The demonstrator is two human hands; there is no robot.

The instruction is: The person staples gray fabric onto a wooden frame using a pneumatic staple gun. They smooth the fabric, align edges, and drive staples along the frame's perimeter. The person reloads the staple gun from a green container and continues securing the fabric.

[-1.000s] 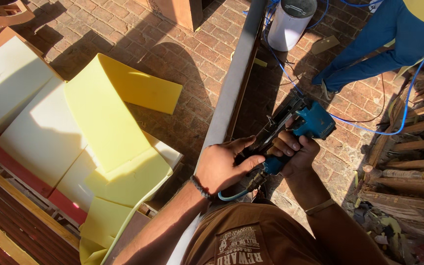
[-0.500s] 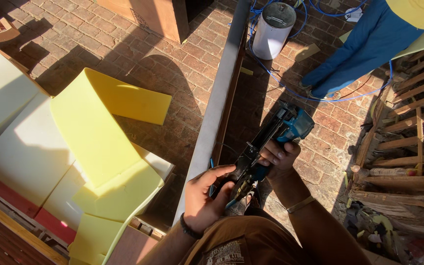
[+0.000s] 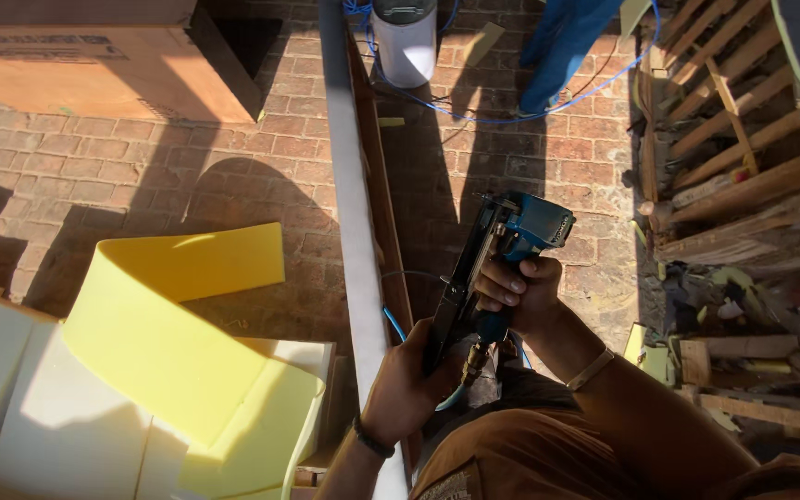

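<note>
- From my remote view, my left hand is partly covered by the black magazine of the nail gun, so I see the back of the hand and the knuckles but not the fingertips.
- I cannot tell exactly what the left fingers press on; the hand is curled shut around the lower end of the nail gun, just beside the long grey board.
- My right hand is closed tight on the blue handle of the nail gun, fingers wrapped round it, with the blue head of the tool pointing toward 12 o'clock.
- The nail gun sits a little right of the frame's centre, tilted, its black magazine running down toward 7 o'clock into the left hand.
- A thin blue hose shows near the left hand and disappears under the tool; where it joins is hidden.
- The grey board runs from 12 o'clock down to 6 o'clock, and its lower end is cut off behind my left forearm.
- At 12 o'clock a white canister stands on the brick floor, its top cut off by the frame edge.
- Another person's blue trouser legs show at 1 o'clock; the rest of that person is out of frame.
- Yellow foam sheets lie at 8 o'clock, partly cropped.
- Wooden pallets at 2 o'clock lie in hard shadow, with the debris below them difficult to make out.
</note>
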